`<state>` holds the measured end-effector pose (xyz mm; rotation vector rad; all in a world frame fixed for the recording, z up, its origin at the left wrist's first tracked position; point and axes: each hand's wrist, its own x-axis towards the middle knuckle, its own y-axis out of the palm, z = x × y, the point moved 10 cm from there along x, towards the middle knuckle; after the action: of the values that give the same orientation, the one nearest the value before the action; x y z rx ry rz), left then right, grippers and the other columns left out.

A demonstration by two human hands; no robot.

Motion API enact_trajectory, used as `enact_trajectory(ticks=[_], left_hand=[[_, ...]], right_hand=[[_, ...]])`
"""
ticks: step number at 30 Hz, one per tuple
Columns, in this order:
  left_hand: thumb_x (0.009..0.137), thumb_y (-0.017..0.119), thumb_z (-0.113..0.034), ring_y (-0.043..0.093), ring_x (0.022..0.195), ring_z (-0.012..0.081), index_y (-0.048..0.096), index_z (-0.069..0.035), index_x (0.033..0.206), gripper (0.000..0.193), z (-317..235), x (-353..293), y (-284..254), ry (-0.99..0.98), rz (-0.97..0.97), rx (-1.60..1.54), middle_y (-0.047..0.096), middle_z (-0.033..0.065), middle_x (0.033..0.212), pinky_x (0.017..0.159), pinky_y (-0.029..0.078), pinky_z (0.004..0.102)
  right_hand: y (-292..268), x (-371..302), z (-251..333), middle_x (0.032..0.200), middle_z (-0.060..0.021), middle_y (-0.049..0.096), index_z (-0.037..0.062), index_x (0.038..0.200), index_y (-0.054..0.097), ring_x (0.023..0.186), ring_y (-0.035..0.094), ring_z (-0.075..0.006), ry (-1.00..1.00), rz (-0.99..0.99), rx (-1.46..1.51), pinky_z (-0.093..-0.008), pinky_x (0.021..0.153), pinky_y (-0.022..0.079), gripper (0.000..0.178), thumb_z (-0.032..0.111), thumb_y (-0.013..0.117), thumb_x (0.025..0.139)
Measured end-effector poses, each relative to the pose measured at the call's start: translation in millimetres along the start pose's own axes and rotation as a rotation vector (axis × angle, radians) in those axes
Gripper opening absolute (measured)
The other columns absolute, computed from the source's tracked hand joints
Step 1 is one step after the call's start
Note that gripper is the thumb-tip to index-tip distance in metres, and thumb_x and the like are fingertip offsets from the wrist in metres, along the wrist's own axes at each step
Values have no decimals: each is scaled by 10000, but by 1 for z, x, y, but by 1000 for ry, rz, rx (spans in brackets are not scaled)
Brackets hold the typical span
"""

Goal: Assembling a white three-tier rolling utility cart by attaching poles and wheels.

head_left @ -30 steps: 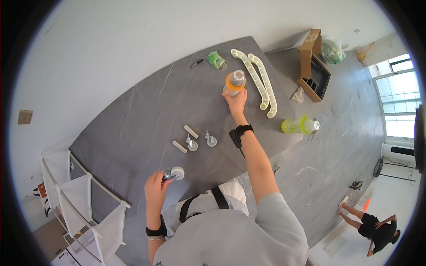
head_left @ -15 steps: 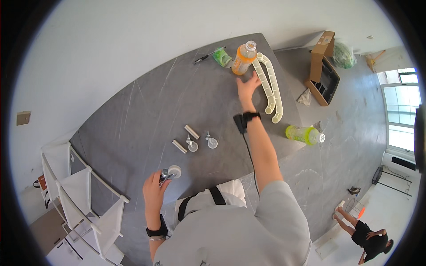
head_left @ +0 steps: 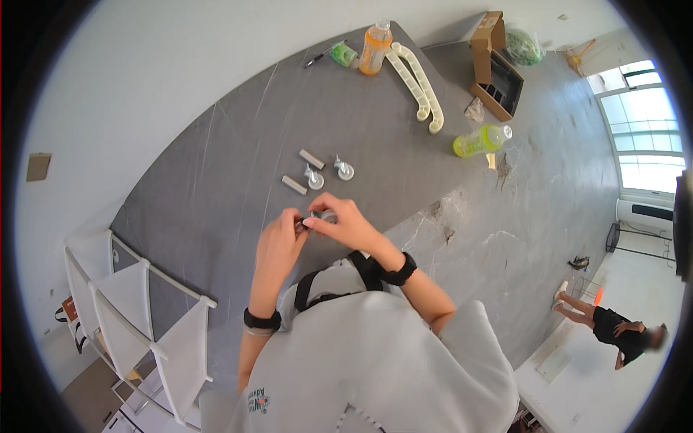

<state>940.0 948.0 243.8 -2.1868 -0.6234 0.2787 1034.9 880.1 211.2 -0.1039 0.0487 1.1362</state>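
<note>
Close to the table edge in front of me, my left hand (head_left: 280, 242) and my right hand (head_left: 348, 225) meet with bent fingers around a caster wheel (head_left: 329, 216). Fingers cover much of it, and a small dark part shows between the fingertips. Just beyond them on the grey table (head_left: 224, 166) stand two more casters (head_left: 315, 179) with clear wheels and metal stems, the other caster (head_left: 345, 170) a little to the right. Two short silvery tubes lie beside them, one tube (head_left: 312, 159) farther off and one tube (head_left: 294, 185) nearer.
Two cream curved bars (head_left: 409, 85) lie at the far right beside an upright orange bottle (head_left: 375, 49). A green packet (head_left: 343, 54) and a pen (head_left: 317, 58) are left of it. A green bottle (head_left: 480, 141), white fabric rack (head_left: 123, 310), open cardboard box (head_left: 498, 97) and a person (head_left: 613, 328) surround the table.
My right hand has come back from beside the cream bars to meet my left hand at the caster. My left hand has moved slightly right. The view has shifted, too.
</note>
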Motion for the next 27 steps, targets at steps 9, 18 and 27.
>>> enact_trajectory(ticks=[9,18,27], left_hand=[[773,680,-142,564,864,304,515,-17,1042,340,-40,-29,-3,330,99,27,579,120,929,713,454,378],[779,653,-57,496,965,300,518,-17,1096,347,-51,-31,13,312,92,-1,468,112,997,785,430,388],[775,652,-44,492,942,324,504,-18,1080,341,-27,-46,28,110,148,48,455,139,1033,798,427,385]], right_hand=[[-5,-41,25,722,-104,637,1,825,579,632,623,-192,-190,-164,-208,-282,615,491,192,147,693,773],[-51,-62,-33,894,-108,647,-1,906,604,773,598,-194,-35,-330,-25,-320,701,479,167,154,626,850],[-407,-106,-188,1179,-100,575,13,1281,431,1100,518,-210,-6,-805,-309,-318,958,384,597,34,682,740]])
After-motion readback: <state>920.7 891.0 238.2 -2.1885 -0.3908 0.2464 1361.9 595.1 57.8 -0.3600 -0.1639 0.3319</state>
